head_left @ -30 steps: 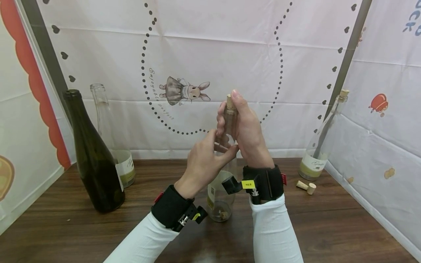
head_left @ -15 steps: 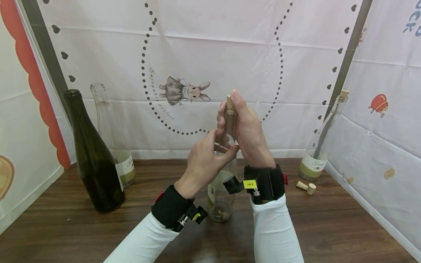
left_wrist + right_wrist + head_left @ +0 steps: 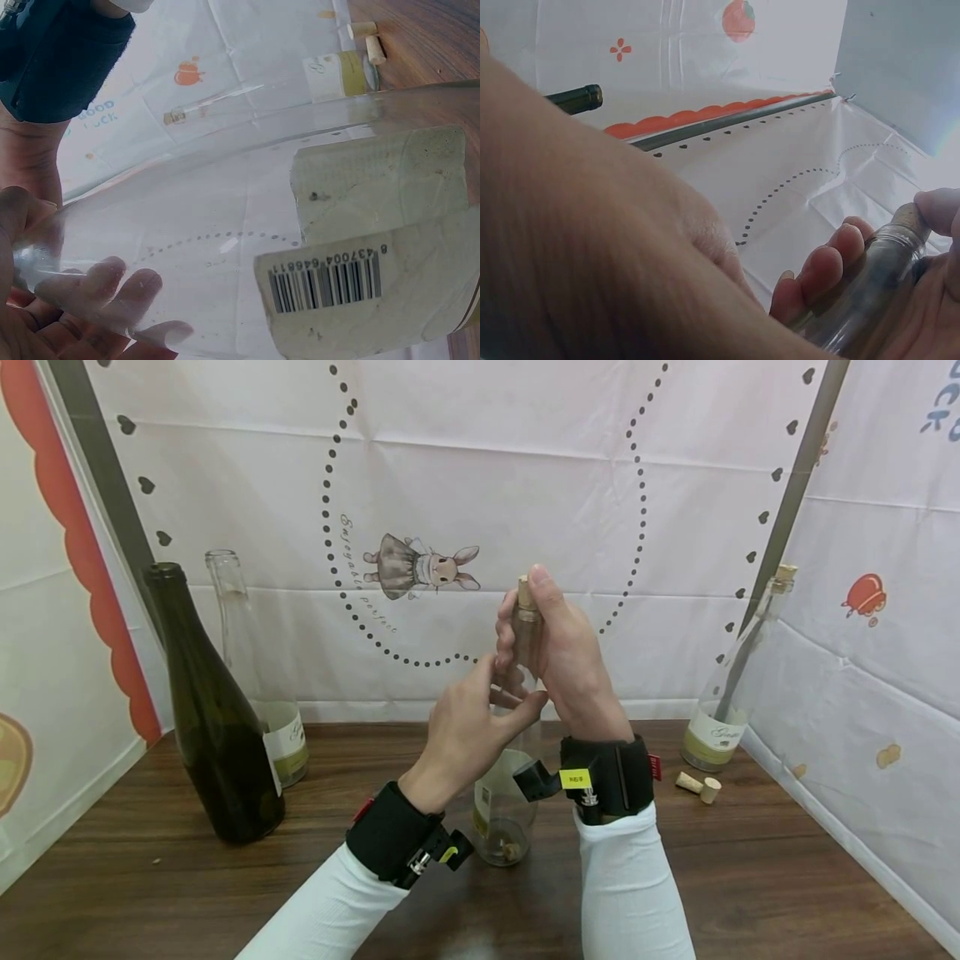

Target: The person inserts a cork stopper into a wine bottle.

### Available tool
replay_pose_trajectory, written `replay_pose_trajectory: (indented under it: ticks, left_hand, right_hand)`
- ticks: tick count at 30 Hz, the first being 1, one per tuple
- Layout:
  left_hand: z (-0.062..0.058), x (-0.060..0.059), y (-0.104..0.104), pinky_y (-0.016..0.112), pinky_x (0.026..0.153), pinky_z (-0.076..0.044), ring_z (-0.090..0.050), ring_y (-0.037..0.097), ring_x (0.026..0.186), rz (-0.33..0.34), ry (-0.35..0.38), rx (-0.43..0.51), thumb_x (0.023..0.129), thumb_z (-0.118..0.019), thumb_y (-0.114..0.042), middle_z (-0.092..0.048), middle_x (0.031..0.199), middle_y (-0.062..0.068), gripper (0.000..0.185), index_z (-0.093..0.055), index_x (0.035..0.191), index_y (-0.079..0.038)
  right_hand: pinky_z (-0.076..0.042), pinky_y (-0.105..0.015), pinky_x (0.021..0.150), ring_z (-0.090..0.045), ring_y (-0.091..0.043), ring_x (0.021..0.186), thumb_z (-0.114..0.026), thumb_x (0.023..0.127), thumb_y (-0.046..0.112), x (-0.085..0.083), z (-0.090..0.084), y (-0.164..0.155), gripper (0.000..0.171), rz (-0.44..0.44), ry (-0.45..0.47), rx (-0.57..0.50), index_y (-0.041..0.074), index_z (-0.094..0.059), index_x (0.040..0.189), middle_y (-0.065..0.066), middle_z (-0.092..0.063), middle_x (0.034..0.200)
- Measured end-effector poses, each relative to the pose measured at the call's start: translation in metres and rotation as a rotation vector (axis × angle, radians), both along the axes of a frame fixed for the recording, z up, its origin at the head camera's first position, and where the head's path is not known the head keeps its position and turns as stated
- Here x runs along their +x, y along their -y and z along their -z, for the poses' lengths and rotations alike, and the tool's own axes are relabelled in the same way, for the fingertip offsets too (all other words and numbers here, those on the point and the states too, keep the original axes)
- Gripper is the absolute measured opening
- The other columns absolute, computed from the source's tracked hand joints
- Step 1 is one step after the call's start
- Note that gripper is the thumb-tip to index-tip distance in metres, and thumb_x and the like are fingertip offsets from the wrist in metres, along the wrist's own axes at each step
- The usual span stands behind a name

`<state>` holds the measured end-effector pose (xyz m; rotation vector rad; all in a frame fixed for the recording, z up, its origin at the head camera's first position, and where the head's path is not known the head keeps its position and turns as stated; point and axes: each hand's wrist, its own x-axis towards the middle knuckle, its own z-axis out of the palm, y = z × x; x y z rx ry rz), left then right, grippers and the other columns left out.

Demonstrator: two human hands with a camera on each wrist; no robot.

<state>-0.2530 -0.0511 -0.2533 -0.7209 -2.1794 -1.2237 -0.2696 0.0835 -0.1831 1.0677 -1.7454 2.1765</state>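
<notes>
Almost nothing has moved: the right hand (image 3: 566,656) still wraps the neck of the clear glass bottle (image 3: 504,814), thumb on its tan cork (image 3: 524,592), and the left hand (image 3: 467,727) still grips the shoulder. Four bottles stand on the wooden desk (image 3: 150,868): three clear, one dark green bottle (image 3: 213,718). Two loose corks (image 3: 699,786) lie near the right-hand one. Barcode label (image 3: 330,281) reads 8437004646811.

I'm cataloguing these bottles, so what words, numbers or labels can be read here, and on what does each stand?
"8 437004 646811": under the barcode on the clear bottle that both hands hold; printed upside down.
"Enjoyable perfect": curved script on the backdrop, beside the rabbit drawing.
"GOOD LUCK": blue letters on the side cloth, partly hidden.
Right bottle label: script too small.
Yellow wrist tag: unreadable.
</notes>
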Motion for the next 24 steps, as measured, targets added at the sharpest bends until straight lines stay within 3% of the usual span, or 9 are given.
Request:
replay_pose_trajectory:
  ticks: [13,24]
  left_hand:
    - [0.0000,0.0005,-0.0026,0.037,0.071,-0.061,-0.077,0.024,0.095,0.013,-0.026,-0.010,0.098,-0.079,-0.026,-0.075,0.103,0.006,0.039,-0.060,0.125,-0.005]
    - [0.0018,0.0016,-0.0024,0.039,0.071,-0.061,-0.076,0.024,0.095,0.014,-0.023,0.002,0.098,-0.078,-0.023,-0.075,0.103,0.006,0.038,-0.061,0.126,-0.004]
  right_hand:
    - [-0.048,-0.029,0.064,-0.056,-0.018,0.064,-0.035,0.116,0.036,0.0028,-0.0020,-0.0040,0.044,-0.037,0.011,-0.011,0.010,-0.062,0.093,-0.004,-0.057,0.074]
    - [-0.050,-0.030,0.066,-0.057,-0.018,0.064,-0.033,0.117,0.041,0.0030,0.0017,-0.0001,0.047,0.002,0.006,-0.034,0.011,-0.063,0.096,-0.004,-0.057,0.074]
